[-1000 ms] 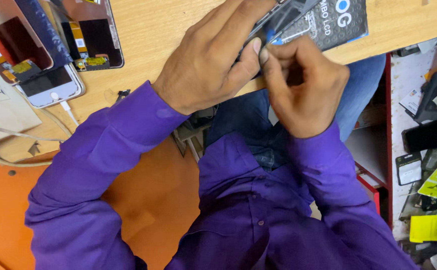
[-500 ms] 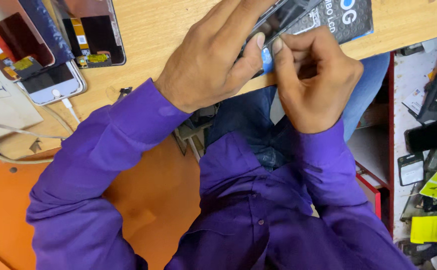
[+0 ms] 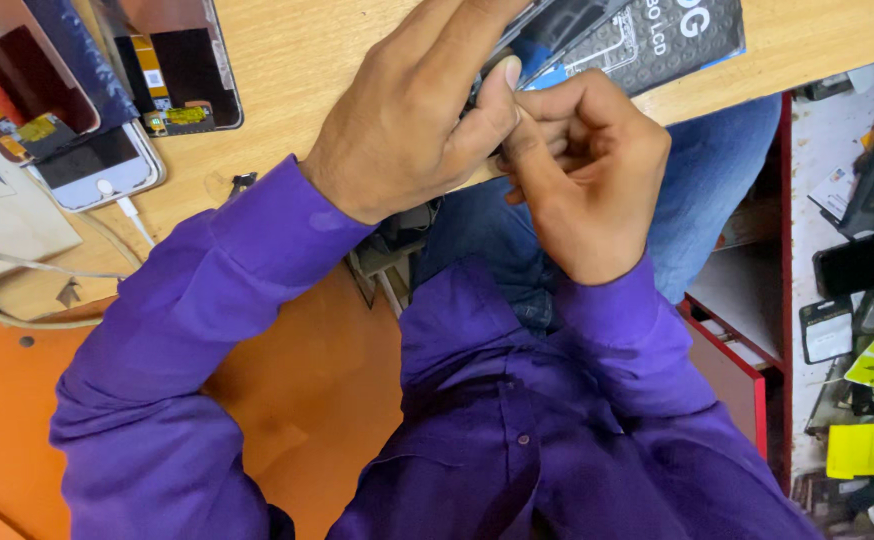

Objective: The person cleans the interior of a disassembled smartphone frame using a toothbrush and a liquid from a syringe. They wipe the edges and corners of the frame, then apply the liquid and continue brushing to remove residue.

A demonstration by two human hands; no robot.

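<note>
1. Head view, the only one: worn on the person's head, facing steeply down.
2. Range: close; both hands' grip fills upper centre.
3. Coverage: bench (image 3: 287,150) edge beyond grip, lap below.

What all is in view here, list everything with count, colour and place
dark phone part: 1, black, top centre, gripped by both hands
printed box: 1, black and blue, top right of desk
white phone: 1, white with cable, left
screen panels: 2, dark, top left
cardboard box: 1, beige, far left
desk: 1, light wood, top
yellow labels: several, right shelf
left hand: purple sleeve, holding the part
right hand: purple sleeve, pinching at the part
</note>
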